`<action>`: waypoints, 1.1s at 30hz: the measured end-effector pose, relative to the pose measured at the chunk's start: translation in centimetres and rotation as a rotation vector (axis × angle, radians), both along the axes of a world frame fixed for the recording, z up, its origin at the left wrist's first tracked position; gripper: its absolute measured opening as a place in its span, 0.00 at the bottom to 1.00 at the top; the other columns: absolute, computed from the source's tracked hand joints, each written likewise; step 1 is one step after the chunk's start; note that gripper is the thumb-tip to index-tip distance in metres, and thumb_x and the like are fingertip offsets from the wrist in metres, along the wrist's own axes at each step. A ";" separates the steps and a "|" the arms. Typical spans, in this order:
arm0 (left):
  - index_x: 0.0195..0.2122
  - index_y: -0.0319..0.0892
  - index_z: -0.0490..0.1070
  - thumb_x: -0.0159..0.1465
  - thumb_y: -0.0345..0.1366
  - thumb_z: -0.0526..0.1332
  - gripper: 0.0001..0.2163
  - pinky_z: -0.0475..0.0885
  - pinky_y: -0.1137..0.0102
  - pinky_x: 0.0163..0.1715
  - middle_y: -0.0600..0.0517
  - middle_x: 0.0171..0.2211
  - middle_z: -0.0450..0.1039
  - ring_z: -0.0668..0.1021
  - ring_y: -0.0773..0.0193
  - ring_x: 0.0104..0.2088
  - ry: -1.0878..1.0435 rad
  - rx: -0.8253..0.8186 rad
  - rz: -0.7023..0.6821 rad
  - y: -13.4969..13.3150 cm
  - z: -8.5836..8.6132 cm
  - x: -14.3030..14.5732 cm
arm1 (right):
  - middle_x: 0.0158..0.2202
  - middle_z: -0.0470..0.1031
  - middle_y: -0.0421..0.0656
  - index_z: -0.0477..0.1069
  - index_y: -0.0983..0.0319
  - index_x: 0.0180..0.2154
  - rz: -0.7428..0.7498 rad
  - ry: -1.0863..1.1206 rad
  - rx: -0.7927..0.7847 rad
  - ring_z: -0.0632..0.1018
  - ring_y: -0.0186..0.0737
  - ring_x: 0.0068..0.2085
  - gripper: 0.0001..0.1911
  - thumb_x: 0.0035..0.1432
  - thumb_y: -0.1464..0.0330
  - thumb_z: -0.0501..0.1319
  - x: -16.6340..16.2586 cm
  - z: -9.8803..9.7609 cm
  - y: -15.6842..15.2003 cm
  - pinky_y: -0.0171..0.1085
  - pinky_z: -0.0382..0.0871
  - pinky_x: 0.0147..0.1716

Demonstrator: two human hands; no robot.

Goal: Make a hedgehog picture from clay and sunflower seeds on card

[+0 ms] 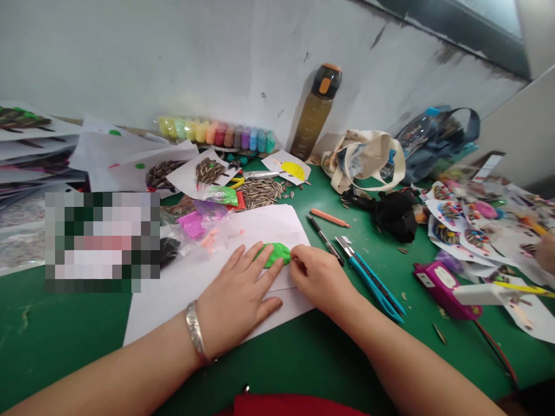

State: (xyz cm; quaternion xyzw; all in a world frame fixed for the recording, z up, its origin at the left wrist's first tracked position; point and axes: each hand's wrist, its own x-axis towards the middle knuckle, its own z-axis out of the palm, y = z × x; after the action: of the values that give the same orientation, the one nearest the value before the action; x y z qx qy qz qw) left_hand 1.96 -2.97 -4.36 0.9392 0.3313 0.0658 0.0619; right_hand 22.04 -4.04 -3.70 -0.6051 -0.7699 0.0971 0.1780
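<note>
A flattened leaf-shaped piece of green modelling clay (276,256) lies on white paper (173,297) in front of me. My left hand (237,289), with a silver bracelet at the wrist, is spread flat on the paper, its fingertips over the clay's left part. At the clay's right end my right hand (318,277) is closed, thumb and index finger pinched against the edge. The inside of that pinch is hidden. Right of this hand lie a black pen (324,238), an orange stick (329,218) and blue-handled tweezers (375,283).
Sunflower seeds (262,193) are heaped behind the paper, near a sheet with a yellow clay shape (293,169). A tall bottle (315,115) and a cloth bag (359,156) stand by the wall. A magenta device (446,289) lies right; another person's blurred hand (546,251) is at the right edge.
</note>
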 end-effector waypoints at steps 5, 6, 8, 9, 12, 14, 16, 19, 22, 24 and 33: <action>0.63 0.43 0.58 0.67 0.49 0.53 0.26 0.52 0.48 0.61 0.41 0.65 0.57 0.57 0.45 0.65 -0.001 0.003 -0.004 0.0 -0.1 0.0 | 0.25 0.69 0.39 0.65 0.61 0.29 -0.026 0.024 -0.019 0.70 0.35 0.27 0.06 0.57 0.74 0.53 0.0 0.1 0.1 0.33 0.59 0.30; 0.63 0.43 0.58 0.67 0.50 0.53 0.26 0.52 0.48 0.61 0.41 0.65 0.57 0.57 0.45 0.65 -0.009 0.004 -0.001 0.0 -0.1 0.0 | 0.25 0.69 0.39 0.65 0.61 0.29 -0.010 0.032 -0.023 0.70 0.35 0.27 0.06 0.57 0.74 0.53 0.0 0.1 0.1 0.33 0.59 0.30; 0.63 0.44 0.58 0.67 0.50 0.53 0.26 0.51 0.48 0.62 0.42 0.65 0.57 0.57 0.46 0.65 -0.027 0.007 0.006 0.0 -0.2 0.0 | 0.25 0.70 0.38 0.65 0.60 0.30 0.014 0.053 -0.031 0.70 0.35 0.27 0.05 0.57 0.74 0.54 0.0 0.2 0.2 0.33 0.59 0.29; 0.63 0.44 0.58 0.67 0.50 0.53 0.26 0.51 0.49 0.62 0.42 0.65 0.57 0.57 0.46 0.65 -0.032 0.007 0.008 -0.1 -0.3 0.0 | 0.25 0.70 0.38 0.66 0.60 0.30 0.012 0.063 -0.035 0.70 0.35 0.27 0.05 0.57 0.74 0.54 0.1 0.2 0.2 0.32 0.59 0.29; 0.63 0.44 0.59 0.67 0.50 0.52 0.26 0.51 0.49 0.62 0.43 0.64 0.57 0.57 0.46 0.65 -0.032 0.006 0.004 -0.1 -0.3 -0.1 | 0.25 0.70 0.38 0.66 0.60 0.30 -0.017 0.077 -0.034 0.70 0.35 0.26 0.05 0.56 0.74 0.54 0.2 0.2 0.2 0.32 0.59 0.28; 0.63 0.44 0.58 0.67 0.50 0.52 0.26 0.51 0.49 0.62 0.43 0.65 0.57 0.57 0.46 0.65 -0.023 0.002 0.002 -0.1 -0.2 -0.1 | 0.24 0.70 0.38 0.66 0.60 0.30 -0.007 0.077 -0.029 0.70 0.35 0.26 0.05 0.56 0.74 0.54 0.2 0.2 0.2 0.32 0.59 0.29; 0.64 0.43 0.55 0.67 0.50 0.51 0.27 0.51 0.49 0.62 0.42 0.65 0.56 0.57 0.47 0.65 -0.008 0.002 0.004 0.0 -0.1 -0.1 | 0.24 0.70 0.38 0.67 0.60 0.30 0.007 0.087 -0.035 0.70 0.35 0.26 0.05 0.56 0.74 0.54 0.4 0.2 0.2 0.32 0.59 0.29; 0.65 0.43 0.54 0.68 0.50 0.51 0.27 0.51 0.49 0.62 0.43 0.66 0.55 0.56 0.47 0.65 0.019 0.001 0.002 0.0 -0.1 0.0 | 0.24 0.71 0.38 0.68 0.60 0.32 -0.040 0.102 -0.042 0.70 0.35 0.25 0.06 0.56 0.74 0.54 0.9 0.3 0.5 0.32 0.59 0.28; 0.64 0.43 0.56 0.67 0.49 0.52 0.27 0.50 0.49 0.62 0.43 0.66 0.55 0.56 0.46 0.65 0.033 -0.005 0.000 0.1 0.0 0.0 | 0.27 0.74 0.40 0.71 0.60 0.37 -0.076 0.081 -0.007 0.72 0.37 0.28 0.09 0.57 0.73 0.54 1.5 0.2 0.7 0.34 0.61 0.30; 0.64 0.43 0.56 0.67 0.49 0.52 0.27 0.50 0.48 0.62 0.43 0.66 0.54 0.56 0.46 0.65 0.034 -0.007 0.000 0.1 0.0 0.0 | 0.30 0.75 0.42 0.73 0.60 0.42 -0.038 0.033 0.007 0.74 0.39 0.32 0.13 0.57 0.73 0.53 1.5 0.3 0.7 0.35 0.62 0.33; 0.64 0.40 0.55 0.67 0.50 0.50 0.28 0.51 0.48 0.62 0.42 0.66 0.53 0.55 0.46 0.66 0.036 -0.020 0.002 0.1 0.0 0.1 | 0.28 0.73 0.43 0.74 0.59 0.49 0.049 -0.258 -0.074 0.73 0.41 0.31 0.20 0.57 0.73 0.52 0.6 1.0 -0.2 0.37 0.60 0.31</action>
State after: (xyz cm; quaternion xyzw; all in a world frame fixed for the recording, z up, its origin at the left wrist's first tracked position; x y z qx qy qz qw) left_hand 2.03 -2.92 -4.34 0.9393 0.3338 0.0458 0.0653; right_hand 22.62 -4.20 -2.73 -0.5996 -0.7969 0.0514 0.0526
